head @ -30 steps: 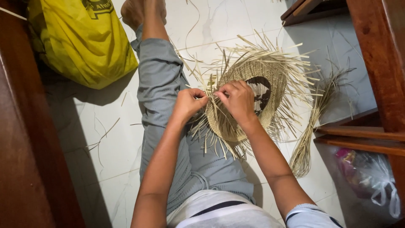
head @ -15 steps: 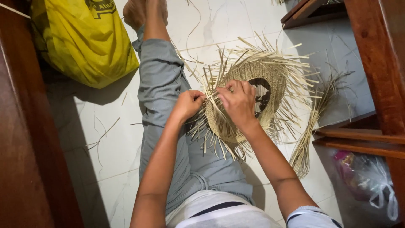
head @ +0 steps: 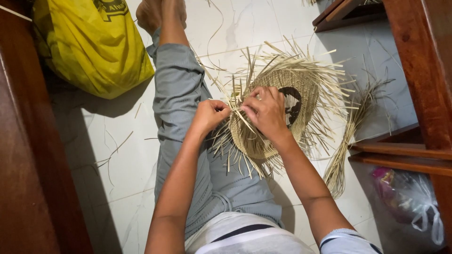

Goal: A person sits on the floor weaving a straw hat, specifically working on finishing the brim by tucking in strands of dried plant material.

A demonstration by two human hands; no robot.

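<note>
The person is sitting on the pale marbled tile floor [head: 117,155] with one leg in grey-blue trousers [head: 181,94] stretching away from the camera, and a round, half-woven basket of pale dried straw strips [head: 301,94] is resting against that leg's right side, its open mouth facing up and its dark inside showing. Loose strip ends are sticking out all around its rim like a fringe. The left hand [head: 210,115] is sitting at the basket's left edge, fingers curled tight together and pinching a few of the flat straw strips [head: 235,115] that are running roughly crosswise between the two hands. The right hand [head: 267,113] is lying over the woven wall just right of it, fingers bent and pressing down on the weave, thumb and forefinger closing on the same strips. The hands are almost touching, and both are equally close to the working spot on the rim; the basket's body is lying to the right of them.

A loose bundle of long dried straw stalks [head: 346,141] is lying on the tiles further right, pointing toward the person. A crumpled yellow plastic bag [head: 89,44] is sitting at the upper left, dark red-brown wooden furniture [head: 414,66] is framing the right side, and a clear plastic bag with pink contents [head: 407,197] is lying at the lower right
</note>
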